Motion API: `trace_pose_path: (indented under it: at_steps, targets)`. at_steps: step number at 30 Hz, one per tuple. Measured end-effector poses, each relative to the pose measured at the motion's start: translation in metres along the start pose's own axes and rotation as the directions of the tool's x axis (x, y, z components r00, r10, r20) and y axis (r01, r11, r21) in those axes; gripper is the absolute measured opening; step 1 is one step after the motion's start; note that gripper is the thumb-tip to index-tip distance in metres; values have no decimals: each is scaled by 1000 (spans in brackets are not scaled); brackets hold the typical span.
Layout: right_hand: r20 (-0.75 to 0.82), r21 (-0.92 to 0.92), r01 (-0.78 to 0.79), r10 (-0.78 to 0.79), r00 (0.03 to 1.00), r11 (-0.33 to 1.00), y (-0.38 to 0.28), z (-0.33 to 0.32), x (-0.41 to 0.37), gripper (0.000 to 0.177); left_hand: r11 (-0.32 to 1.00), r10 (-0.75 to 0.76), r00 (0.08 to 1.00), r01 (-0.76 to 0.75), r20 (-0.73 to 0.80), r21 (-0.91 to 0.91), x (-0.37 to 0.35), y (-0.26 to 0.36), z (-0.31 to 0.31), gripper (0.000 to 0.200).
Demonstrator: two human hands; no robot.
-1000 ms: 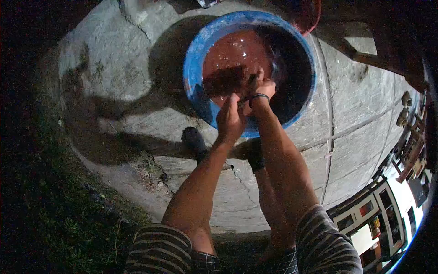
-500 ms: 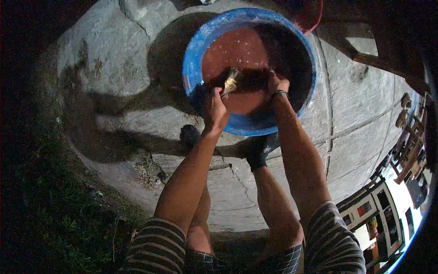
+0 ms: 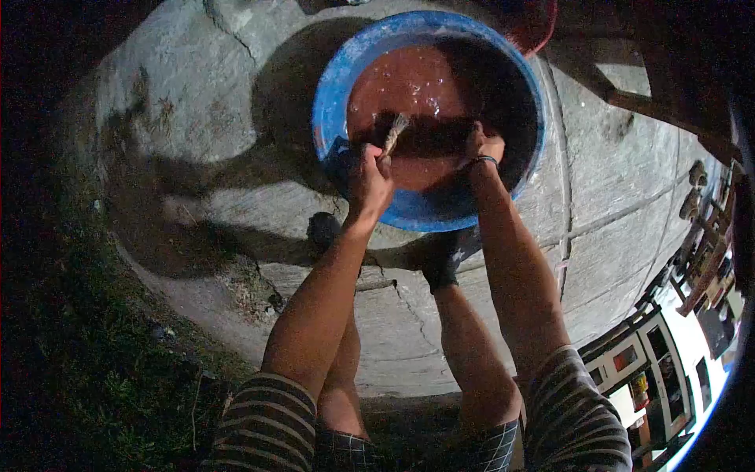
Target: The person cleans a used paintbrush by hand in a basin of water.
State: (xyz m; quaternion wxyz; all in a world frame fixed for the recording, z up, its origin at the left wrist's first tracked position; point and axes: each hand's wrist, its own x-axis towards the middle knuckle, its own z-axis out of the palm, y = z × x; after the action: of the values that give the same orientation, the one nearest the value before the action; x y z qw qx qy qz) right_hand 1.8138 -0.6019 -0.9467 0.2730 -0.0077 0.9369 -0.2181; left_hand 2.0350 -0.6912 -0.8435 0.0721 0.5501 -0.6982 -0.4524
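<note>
A round blue tub (image 3: 330, 102) holds reddish-brown liquid (image 3: 393, 79) with several bubbles on its surface. My left hand (image 3: 373, 177) is over the tub's near left side, closed around a paintbrush-like thing (image 3: 395, 134), narrow and pale tan with a frayed grey end. That end points away from me, over the liquid. On the tub's right side, inside the rim, my right hand (image 3: 485, 148) has its fingers curled and thumb up. I cannot tell what, if anything, it grips. A dark shadow band lies across the liquid between the hands.
Cracked grey concrete (image 3: 197, 71) surrounds the tub. My feet in dark footwear (image 3: 443, 263) stand close to its near rim. Grass (image 3: 118, 385) borders the slab at left. A red rounded object (image 3: 539, 27) is behind the tub, and a dark wooden beam (image 3: 649, 106) is at upper right.
The brush-like thing in my left hand has turned and now shows a narrower side. My right hand has shifted slightly right, its thumb now raised.
</note>
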Motion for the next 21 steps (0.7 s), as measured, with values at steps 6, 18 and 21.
trace_pose_path:
  at_steps: [6,18,21]
  targets:
    - [328,433,138,-299,896,891,-40,15,-71,23,999,-51,999,51,-5,15,-11,-16,18,30]
    - [-57,-65,242,-245,968,968,-28,47,-83,37,965,221,972,-229,-74,-126,-21,23,16,27]
    - [-40,-61,83,-86,996,995,-60,24,-98,40,974,219,972,-223,-85,-47,-24,36,13,27]
